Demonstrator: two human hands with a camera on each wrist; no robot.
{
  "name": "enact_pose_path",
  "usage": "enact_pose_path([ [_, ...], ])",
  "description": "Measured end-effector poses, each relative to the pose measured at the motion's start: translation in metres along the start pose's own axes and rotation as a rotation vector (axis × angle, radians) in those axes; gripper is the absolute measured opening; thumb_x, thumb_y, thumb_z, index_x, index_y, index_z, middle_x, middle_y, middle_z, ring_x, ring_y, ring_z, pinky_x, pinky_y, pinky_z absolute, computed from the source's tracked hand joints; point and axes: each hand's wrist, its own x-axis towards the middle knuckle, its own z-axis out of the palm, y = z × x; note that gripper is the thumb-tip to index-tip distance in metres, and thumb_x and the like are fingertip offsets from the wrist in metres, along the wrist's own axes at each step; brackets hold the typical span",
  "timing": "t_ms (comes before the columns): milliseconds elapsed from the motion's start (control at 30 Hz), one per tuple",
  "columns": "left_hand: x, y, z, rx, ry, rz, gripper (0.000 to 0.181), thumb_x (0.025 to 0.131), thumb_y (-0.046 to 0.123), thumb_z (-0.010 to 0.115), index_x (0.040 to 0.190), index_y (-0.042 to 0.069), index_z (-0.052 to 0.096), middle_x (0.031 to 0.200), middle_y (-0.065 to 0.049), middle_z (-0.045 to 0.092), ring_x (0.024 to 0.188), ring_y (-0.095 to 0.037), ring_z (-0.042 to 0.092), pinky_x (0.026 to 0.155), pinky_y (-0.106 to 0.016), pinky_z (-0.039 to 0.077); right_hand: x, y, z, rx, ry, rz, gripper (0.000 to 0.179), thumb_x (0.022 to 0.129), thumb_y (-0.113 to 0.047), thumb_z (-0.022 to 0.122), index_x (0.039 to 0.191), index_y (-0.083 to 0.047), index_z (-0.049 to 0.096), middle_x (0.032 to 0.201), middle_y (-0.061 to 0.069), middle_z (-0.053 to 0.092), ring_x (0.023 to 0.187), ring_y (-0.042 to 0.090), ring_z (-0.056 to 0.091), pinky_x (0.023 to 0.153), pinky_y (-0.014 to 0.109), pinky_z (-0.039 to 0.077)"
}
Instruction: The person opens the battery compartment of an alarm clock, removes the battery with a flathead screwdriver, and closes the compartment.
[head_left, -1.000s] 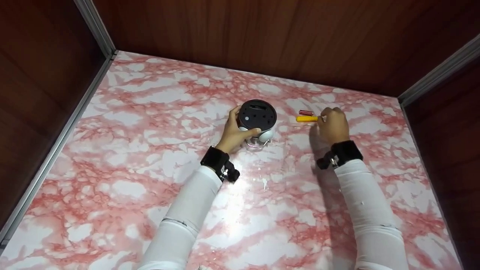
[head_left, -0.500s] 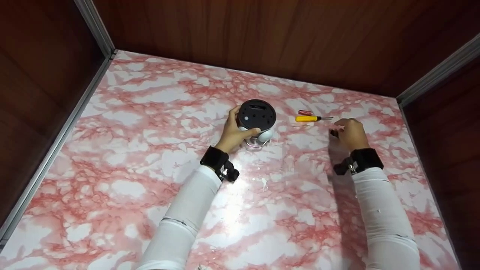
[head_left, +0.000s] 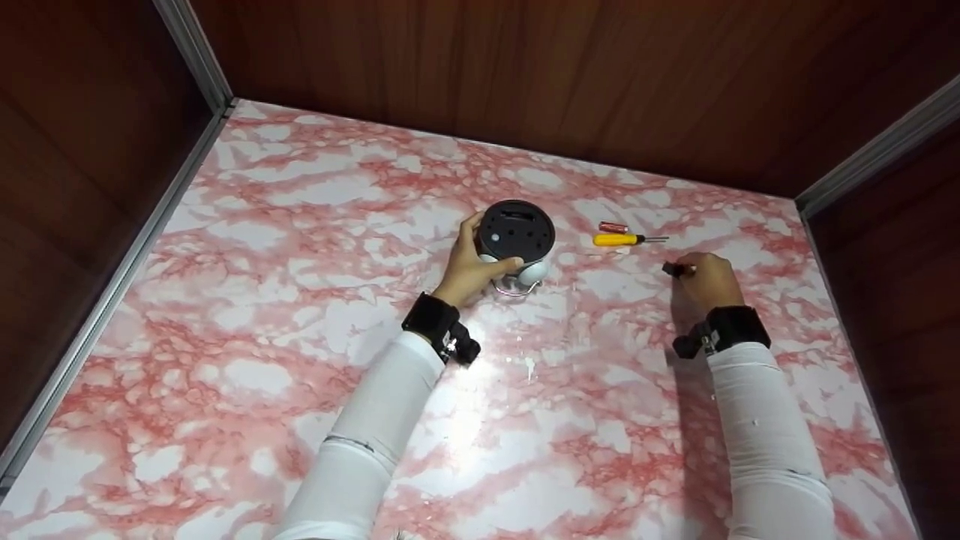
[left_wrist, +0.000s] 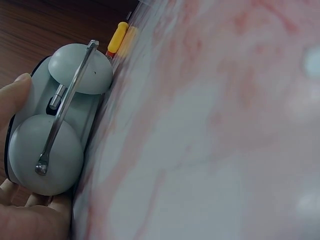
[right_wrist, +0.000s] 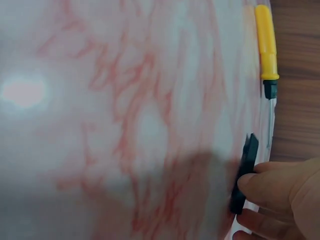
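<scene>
Gripping one twin-bell alarm clock [head_left: 517,231], left hand [head_left: 474,268] has thumb and fingers on opposite sides; clock sits mid-table, black back up, bells toward the person. Right hand [head_left: 712,281] pinches one small black piece [right_wrist: 247,167], right of the clock, near the screwdriver tip. Counts: two pale bells [left_wrist: 47,155], one metal handle [left_wrist: 65,107] arching over them, one hammer [left_wrist: 57,97] between; one yellow-handled screwdriver [head_left: 616,240], one red battery [head_left: 613,227] just beyond its handle; two white sleeves [head_left: 367,435], each running off the bottom edge. One pink-and-white marbled table [head_left: 262,375]. Clock face turned down, hidden. Marks on the back too small to read. Left fingers partly behind the clock; both hands cut off in their wrist views. Black piece partly covered by thumb, exact shape unclear.
</scene>
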Motion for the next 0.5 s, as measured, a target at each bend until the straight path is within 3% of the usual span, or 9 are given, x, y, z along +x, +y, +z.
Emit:
enact_pose_path([
  [200, 0.0009, -0.0002, -0.0008, 0.039, -0.011, 0.005, 0.1, 0.077, 0.012, 0.09, 0.156, 0.013, 0.028, 0.149, -0.013, 0.045, 0.135, -0.022, 0.045, 0.111, -0.031, 0.037, -0.0015, 0.0, 0.0008, 0.014, 0.001, -0.01, 0.025, 0.096, 0.004, 0.055, 0.117, 0.007, 0.068, 0.113, 0.03, 0.067, 0.11, 0.045, 0.061, 0.097, 0.061, 0.046],
  [500, -0.0015, 0.0012, -0.0017, 0.016, -0.013, 0.002, 0.1, 0.076, 0.011, 0.09, 0.156, 0.014, 0.029, 0.149, -0.012, 0.047, 0.134, -0.021, 0.045, 0.111, -0.032, 0.036, -0.0044, 0.0017, 0.0058, 0.028, 0.113, -0.098, 0.019, 0.092, 0.005, 0.057, 0.107, 0.01, 0.069, 0.102, 0.032, 0.067, 0.098, 0.047, 0.062, 0.087, 0.06, 0.048],
])
